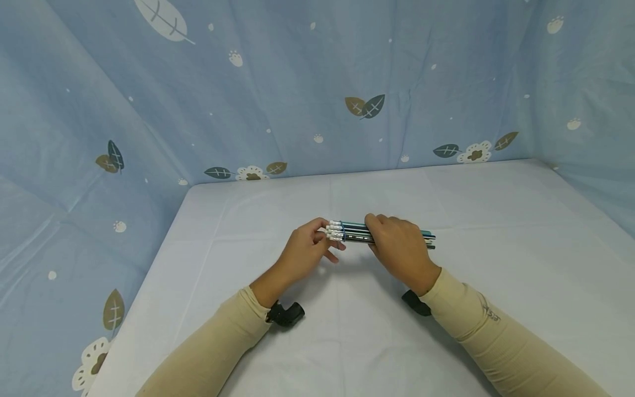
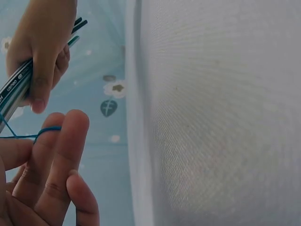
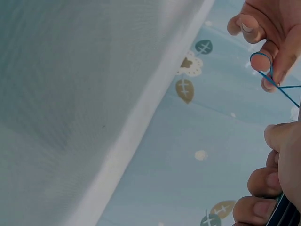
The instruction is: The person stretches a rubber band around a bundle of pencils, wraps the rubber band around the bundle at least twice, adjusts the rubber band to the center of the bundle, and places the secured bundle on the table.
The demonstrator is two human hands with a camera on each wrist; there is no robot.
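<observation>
A bundle of pencils [image 1: 354, 232] lies level in the air above the table, pale ends to the left and dark ends to the right. My right hand [image 1: 399, 245] grips it around the middle from above. Near the pale ends a blue rubber band [image 2: 49, 128] goes round the bundle. My left hand [image 1: 302, 251] holds a stretched loop of this band, hooked over a finger with the thumb against it. In the right wrist view the band [image 3: 278, 86] crosses itself between that finger and the pencils. The other left fingers are spread.
A white cloth covers the table [image 1: 248, 220]. Behind it and at the sides hangs a blue curtain [image 1: 297, 82] with leaf and flower prints. Dark wrist devices show under the left wrist [image 1: 288, 315] and right wrist [image 1: 415, 303].
</observation>
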